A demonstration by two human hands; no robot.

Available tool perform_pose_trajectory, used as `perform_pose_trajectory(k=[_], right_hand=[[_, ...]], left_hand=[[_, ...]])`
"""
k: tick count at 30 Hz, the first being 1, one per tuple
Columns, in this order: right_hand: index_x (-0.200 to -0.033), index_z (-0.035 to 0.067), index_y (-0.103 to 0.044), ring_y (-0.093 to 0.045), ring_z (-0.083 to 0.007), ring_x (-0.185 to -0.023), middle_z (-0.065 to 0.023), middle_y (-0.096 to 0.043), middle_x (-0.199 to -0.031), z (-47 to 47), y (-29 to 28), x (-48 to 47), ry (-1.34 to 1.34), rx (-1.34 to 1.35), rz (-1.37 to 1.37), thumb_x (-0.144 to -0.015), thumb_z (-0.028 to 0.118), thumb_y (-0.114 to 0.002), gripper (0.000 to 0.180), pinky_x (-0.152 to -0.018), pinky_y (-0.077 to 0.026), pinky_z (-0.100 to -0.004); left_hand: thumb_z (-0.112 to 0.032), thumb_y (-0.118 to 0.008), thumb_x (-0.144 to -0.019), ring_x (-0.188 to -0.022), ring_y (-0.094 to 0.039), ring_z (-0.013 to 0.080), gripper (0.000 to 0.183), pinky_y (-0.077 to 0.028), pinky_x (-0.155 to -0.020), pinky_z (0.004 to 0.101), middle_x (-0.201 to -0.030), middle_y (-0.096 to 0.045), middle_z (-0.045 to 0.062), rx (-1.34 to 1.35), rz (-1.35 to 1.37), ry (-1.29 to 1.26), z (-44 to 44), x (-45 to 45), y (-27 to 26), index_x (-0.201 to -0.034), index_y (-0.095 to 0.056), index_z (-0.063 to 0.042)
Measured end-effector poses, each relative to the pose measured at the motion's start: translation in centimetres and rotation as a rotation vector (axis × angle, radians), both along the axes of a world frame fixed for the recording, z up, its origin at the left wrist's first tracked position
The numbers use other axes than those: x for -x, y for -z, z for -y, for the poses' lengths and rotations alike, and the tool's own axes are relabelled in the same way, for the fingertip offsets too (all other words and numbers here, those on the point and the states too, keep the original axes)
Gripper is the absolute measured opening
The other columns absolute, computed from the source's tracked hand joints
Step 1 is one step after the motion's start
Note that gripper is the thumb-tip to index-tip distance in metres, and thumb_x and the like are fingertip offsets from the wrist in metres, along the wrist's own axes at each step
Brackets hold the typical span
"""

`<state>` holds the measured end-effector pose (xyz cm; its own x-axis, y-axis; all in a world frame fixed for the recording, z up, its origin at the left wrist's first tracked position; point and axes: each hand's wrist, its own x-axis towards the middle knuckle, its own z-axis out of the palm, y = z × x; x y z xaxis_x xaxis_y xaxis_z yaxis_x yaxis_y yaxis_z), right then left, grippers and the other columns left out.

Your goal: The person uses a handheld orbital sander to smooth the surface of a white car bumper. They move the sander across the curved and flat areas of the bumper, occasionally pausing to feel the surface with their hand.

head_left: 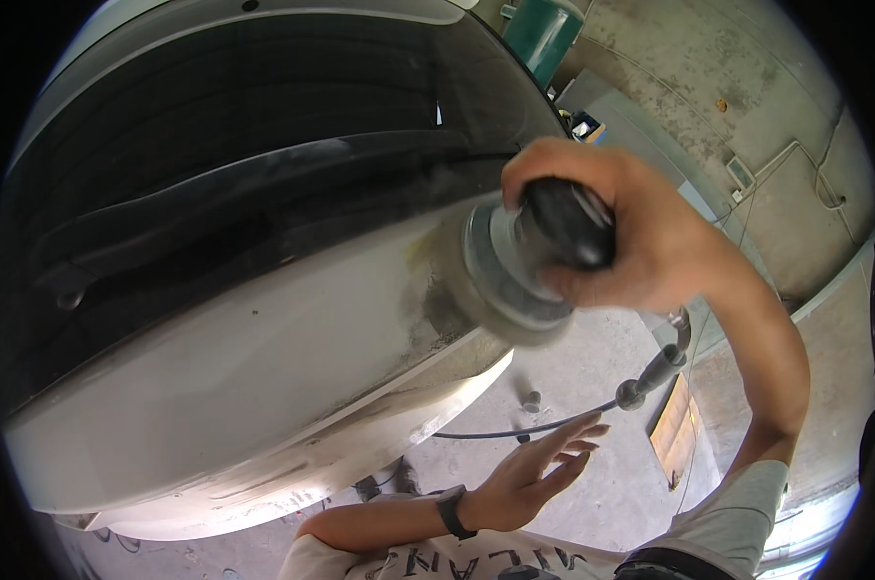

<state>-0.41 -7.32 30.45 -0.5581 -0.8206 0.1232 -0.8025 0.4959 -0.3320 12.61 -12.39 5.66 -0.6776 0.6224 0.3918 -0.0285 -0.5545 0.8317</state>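
My right hand (626, 225) grips the black top of a pneumatic orbital sander (528, 254), whose blurred round pad lies against the right end of a white car's rear panel (263, 326). Around the pad the paint is sanded to a dark and yellowish patch (437, 304). An air hose (495, 435) joins the sander through a metal fitting (651, 377) below my right wrist. My left hand (528, 475), with a black watch on its wrist, is held in the air below the hose, fingers apart and holding nothing.
Above the panel is the car's dark rear window (300, 87); below it juts the bumper (300, 471). A small cup (532, 402) and a wooden board (675, 435) are on the concrete floor. A green cylinder (543, 36) stands beyond the car, and cables run along the wall.
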Motion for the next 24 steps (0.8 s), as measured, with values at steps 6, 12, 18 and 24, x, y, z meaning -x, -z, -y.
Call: perform_pose_trajectory(k=[6,12,18,24], right_hand=[[-0.111,0.008,-0.063,-0.065,-0.0254,-0.099,-0.0093,-0.064,-0.107,-1.5,1.1,-1.7,-0.133,0.003,-0.044,-0.059,0.005,-0.081,0.055,-0.086,-0.052,-0.0361],[-0.114,0.008,-0.061,-0.064,-0.0218,-0.1,-0.008,-0.063,-0.11,-2.5,0.1,1.7,0.088,0.039,-0.013,-0.061,0.004,-0.08,0.056,-0.09,-0.05,-0.0342],[-0.11,0.008,-0.063,-0.065,-0.0249,-0.098,-0.0093,-0.064,-0.108,-3.2,1.2,-0.9,-0.13,0.025,-0.111,-0.061,0.005,-0.08,0.052,-0.087,-0.051,-0.0343],[-0.111,0.008,-0.061,-0.063,-0.0212,-0.101,-0.0065,-0.063,-0.11,-4.6,-0.2,2.5,0.188,0.018,-0.019,-0.064,0.003,-0.077,0.05,-0.093,-0.049,-0.0344]], left_hand=[[-0.025,-0.044,-0.11,-0.135,-0.053,0.0305,0.056,-0.041,-0.113,0.0461,-0.153,-0.047,0.017,0.068,-0.001,0.093,-0.5,0.1,0.3,-0.159,-0.027,-0.005],[-0.028,-0.043,-0.11,-0.133,-0.055,0.0313,0.055,-0.043,-0.111,0.045,-0.151,-0.05,0.019,0.095,0.028,0.096,-0.4,-0.4,0.6,-0.157,-0.03,-0.002],[-0.029,-0.042,-0.11,-0.13,-0.057,0.0311,0.053,-0.043,-0.111,0.0445,-0.147,-0.053,0.02,0.155,0.024,0.122,-1.1,-0.3,1.0,-0.155,-0.033,-0.002],[-0.031,-0.042,-0.11,-0.127,-0.06,0.0302,0.052,-0.046,-0.108,0.0431,-0.145,-0.056,0.02,0.145,0.051,0.083,-0.7,-0.7,1.8,-0.154,-0.035,-0.003]])
